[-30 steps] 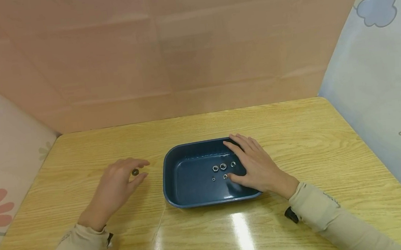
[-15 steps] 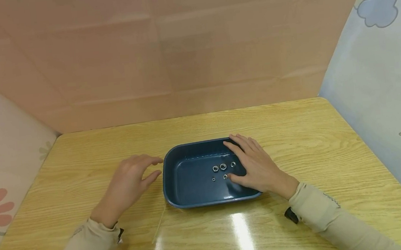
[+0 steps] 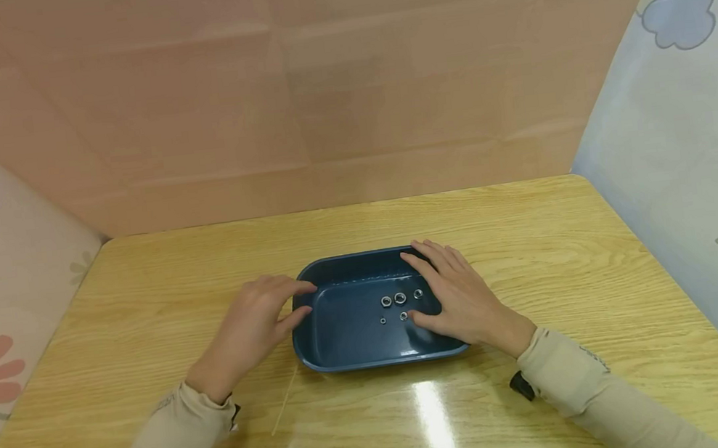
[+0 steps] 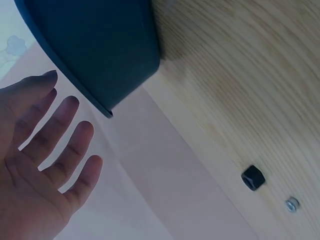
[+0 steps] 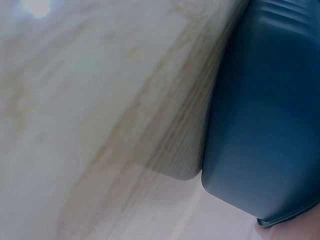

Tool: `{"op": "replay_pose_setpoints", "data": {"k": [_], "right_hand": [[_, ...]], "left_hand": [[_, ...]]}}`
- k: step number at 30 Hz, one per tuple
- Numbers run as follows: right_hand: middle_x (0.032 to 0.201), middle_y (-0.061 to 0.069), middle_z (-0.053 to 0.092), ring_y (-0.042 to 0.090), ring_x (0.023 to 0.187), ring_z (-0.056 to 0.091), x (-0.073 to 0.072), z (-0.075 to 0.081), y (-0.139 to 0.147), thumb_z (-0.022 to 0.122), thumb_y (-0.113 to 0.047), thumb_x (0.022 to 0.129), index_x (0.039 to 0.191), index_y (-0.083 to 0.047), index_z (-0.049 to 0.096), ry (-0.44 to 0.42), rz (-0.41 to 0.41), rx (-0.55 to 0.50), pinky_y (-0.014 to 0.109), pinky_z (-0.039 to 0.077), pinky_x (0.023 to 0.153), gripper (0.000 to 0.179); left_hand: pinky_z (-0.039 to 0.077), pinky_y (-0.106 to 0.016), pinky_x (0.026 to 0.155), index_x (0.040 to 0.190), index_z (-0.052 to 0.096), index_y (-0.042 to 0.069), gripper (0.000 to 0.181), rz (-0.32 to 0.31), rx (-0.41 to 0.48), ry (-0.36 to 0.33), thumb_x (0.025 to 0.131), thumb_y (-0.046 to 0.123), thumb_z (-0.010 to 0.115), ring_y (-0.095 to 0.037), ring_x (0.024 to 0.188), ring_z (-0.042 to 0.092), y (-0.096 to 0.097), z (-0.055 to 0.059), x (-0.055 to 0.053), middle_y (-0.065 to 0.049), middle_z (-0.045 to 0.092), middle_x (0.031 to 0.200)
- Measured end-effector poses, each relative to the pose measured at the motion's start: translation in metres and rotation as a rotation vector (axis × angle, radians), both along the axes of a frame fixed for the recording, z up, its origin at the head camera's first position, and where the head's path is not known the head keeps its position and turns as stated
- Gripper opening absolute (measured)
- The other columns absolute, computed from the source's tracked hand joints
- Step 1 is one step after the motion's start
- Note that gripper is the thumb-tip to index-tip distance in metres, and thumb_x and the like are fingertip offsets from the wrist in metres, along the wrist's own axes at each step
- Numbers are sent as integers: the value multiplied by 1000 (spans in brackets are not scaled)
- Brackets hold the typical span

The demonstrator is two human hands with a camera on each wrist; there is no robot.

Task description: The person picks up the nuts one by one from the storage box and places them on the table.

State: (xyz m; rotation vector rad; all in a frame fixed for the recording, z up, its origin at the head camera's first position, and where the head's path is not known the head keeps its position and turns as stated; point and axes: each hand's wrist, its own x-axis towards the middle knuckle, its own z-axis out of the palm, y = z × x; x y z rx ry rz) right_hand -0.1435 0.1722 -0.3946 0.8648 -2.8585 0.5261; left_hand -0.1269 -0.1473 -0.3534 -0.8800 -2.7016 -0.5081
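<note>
Your left hand reaches over the left end of a blue tray, thumb and forefinger parted above its inside; the left wrist view shows the fingers spread and the palm bare. Your right hand lies across the tray's right end with its fingers fanned and extended over the far rim, its thumb just beside the nearest of five silver nuts. The nuts sit on the tray's floor, right of center, three in a row farther from you and two nearer. The tray stands on a wood-grain surface. In the left wrist view, a black nut rests on that surface outside the tray, a small metal piece near it.
</note>
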Motion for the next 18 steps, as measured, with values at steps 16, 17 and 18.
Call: {"op": "replay_pose_setpoints", "data": {"k": [16, 17, 18], "right_hand": [[162, 16, 26, 38, 149, 24, 0, 0, -1, 72, -43, 83, 153, -8, 33, 3, 1, -9, 59, 18, 121, 88], [162, 16, 26, 38, 150, 24, 0, 0, -1, 72, -43, 83, 153, -8, 33, 1, 0, -7, 59, 17, 121, 88], [162, 16, 26, 38, 150, 23, 0, 0, -1, 72, -43, 83, 154, -8, 33, -2, -1, -6, 59, 17, 122, 88]], "left_hand": [[55, -43, 88, 112, 73, 11, 29, -51, -44, -30, 84, 16, 80, -22, 98, 69, 32, 1, -4, -2, 75, 106], [55, -42, 87, 113, 73, 12, 29, -52, -48, -35, 84, 16, 79, -21, 97, 69, 34, 1, -4, -2, 74, 106], [55, -42, 86, 113, 73, 12, 29, -54, -50, -42, 85, 17, 79, -21, 97, 69, 36, 0, -5, -1, 74, 106]]}}
